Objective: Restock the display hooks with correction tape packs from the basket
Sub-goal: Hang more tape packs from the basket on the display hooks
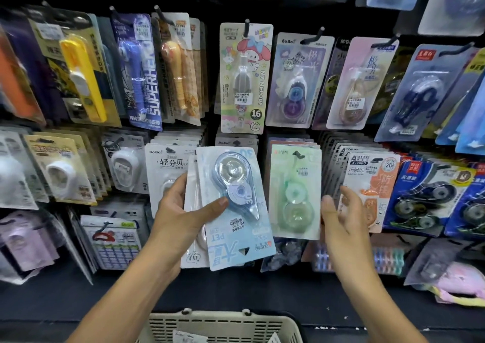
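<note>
Pale blue pack on top of a small stack, upside down, its hang hole at the low end near my wrist. My left hand has its grip clenched on that stack, thumb across the front, fingers behind; at least one white pack sits under it. My right hand is empty, grip released, fingers spread, near the green pack hanging on its hook and just beside the orange pack. Basket is below at the frame bottom, a few packs in it, contents mostly cut off. Step in hand, my guess: peel the blue pack off and hang it. To do it well: pinch it with the right hand at the blister edge, flip it so the hole is up, find the matching row first; I cannot see a matching blue row from here, so check behind the stack. Line the hole with the hook tip, slide it straight back, print facing out. Keep the left grip firm so the white pack doesn't slip.
</note>
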{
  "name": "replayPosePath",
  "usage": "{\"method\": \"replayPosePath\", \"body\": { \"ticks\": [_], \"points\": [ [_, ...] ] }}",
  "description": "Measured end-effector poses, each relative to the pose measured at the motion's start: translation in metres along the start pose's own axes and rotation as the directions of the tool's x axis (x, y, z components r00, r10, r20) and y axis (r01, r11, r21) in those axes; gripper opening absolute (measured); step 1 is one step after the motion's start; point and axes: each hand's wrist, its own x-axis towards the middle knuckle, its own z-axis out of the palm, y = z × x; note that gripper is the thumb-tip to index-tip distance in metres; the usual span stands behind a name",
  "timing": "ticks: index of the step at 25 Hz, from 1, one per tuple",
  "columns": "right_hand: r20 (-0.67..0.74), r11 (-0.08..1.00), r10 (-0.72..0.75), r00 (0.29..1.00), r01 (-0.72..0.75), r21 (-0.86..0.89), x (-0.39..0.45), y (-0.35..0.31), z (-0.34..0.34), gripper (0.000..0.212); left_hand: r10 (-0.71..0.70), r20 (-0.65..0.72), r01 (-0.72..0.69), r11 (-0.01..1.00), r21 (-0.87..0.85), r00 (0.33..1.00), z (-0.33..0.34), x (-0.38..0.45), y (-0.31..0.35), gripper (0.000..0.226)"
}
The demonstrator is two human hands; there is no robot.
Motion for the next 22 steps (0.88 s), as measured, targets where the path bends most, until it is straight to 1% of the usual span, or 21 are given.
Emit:
{"method": "replayPosePath", "body": {
  "ticks": [1,2,3,4,5,6,7,8,9,10,11,12,14,15,17,18,19,20,22],
  "points": [
    [0.004,0.992,-0.087,0.996,0.087,-0.090,-0.004,-0.003,0.001,0.058,0.001,0.014,-0.002,1.000,0.021,1.000,-0.001,0.000,0.000,0.060],
    [0.027,0.982,-0.175,0.984,0.177,-0.072,-0.008,-0.010,0.003,0.061,-0.006,0.050,0.003,0.999,0.051,0.999,-0.001,0.000,0.001,0.058],
    [0.080,0.959,-0.278,0.957,0.281,-0.036,-0.012,-0.016,0.005,0.066,-0.027,0.129,0.016,0.996,0.092,0.991,-0.002,-0.001,0.003,0.054],
    [0.174,0.912,-0.394,0.903,0.407,-0.048,-0.013,-0.020,0.007,0.074,-0.066,0.233,0.031,0.988,0.151,0.970,-0.001,-0.003,0.006,0.052],
    [0.296,0.845,-0.468,0.833,0.520,-0.125,-0.011,-0.023,0.008,0.083,-0.104,0.331,0.031,0.976,0.217,0.938,-0.001,-0.004,0.008,0.054],
    [0.429,0.800,-0.475,0.769,0.580,-0.155,-0.008,-0.023,0.009,0.089,-0.130,0.386,0.018,0.960,0.281,0.913,-0.001,-0.005,0.009,0.055],
    [0.535,0.805,-0.412,0.738,0.570,-0.166,-0.004,-0.023,0.008,0.095,-0.137,0.393,0.006,0.948,0.318,0.909,-0.001,-0.004,0.009,0.055],
    [0.588,0.854,-0.317,0.744,0.493,-0.164,0.000,-0.022,0.007,0.102,-0.137,0.361,0.014,0.946,0.323,0.922,-0.001,-0.004,0.009,0.054],
    [0.605,0.901,-0.233,0.762,0.403,-0.161,0.002,-0.020,0.006,0.106,-0.133,0.326,0.027,0.950,0.311,0.936,-0.001,-0.004,0.008,0.052],
    [0.620,0.944,-0.157,0.769,0.302,-0.135,0.003,-0.018,0.005,0.106,-0.136,0.304,0.041,0.953,0.301,0.943,-0.002,-0.004,0.008,0.050],
    [0.641,0.972,-0.117,0.758,0.220,-0.084,0.006,-0.014,0.004,0.099,-0.148,0.308,0.055,0.955,0.293,0.940,-0.003,-0.003,0.007,0.048],
    [0.669,0.991,-0.089,0.738,0.135,-0.018,0.007,-0.012,0.003,0.088,-0.180,0.321,0.088,0.956,0.281,0.930,-0.004,-0.003,0.007,0.043],
    [0.683,0.995,-0.037,0.729,-0.039,0.096,0.011,-0.014,-0.004,0.065,-0.258,0.327,0.183,0.953,0.242,0.909,-0.005,-0.003,0.010,0.033],
    [0.663,0.982,-0.007,0.749,-0.119,0.144,0.014,-0.015,-0.011,0.058,-0.271,0.293,0.217,0.955,0.204,0.917,-0.006,-0.002,0.010,0.030],
    [0.556,0.928,0.085,0.827,-0.268,0.257,0.023,-0.014,-0.025,0.057,-0.242,0.139,0.235,0.970,0.066,0.960,-0.009,0.003,0.012,0.033],
    [0.484,0.883,0.143,0.863,-0.332,0.332,0.026,-0.013,-0.032,0.056,-0.211,0.045,0.211,0.978,0.001,0.977,-0.012,0.006,0.013,0.035],
    [0.427,0.829,0.195,0.883,-0.381,0.409,0.028,-0.010,-0.038,0.054,-0.173,-0.030,0.171,0.984,-0.037,0.985,-0.015,0.009,0.014,0.035],
    [0.395,0.771,0.243,0.886,-0.423,0.475,0.029,-0.007,-0.041,0.051,-0.140,-0.080,0.136,0.989,-0.053,0.987,-0.017,0.011,0.013,0.035],
    [0.401,0.684,0.309,0.862,-0.495,0.536,0.022,-0.003,-0.039,0.047,-0.099,-0.124,0.093,0.994,-0.051,0.987,-0.016,0.011,0.009,0.031]
  ]
}}
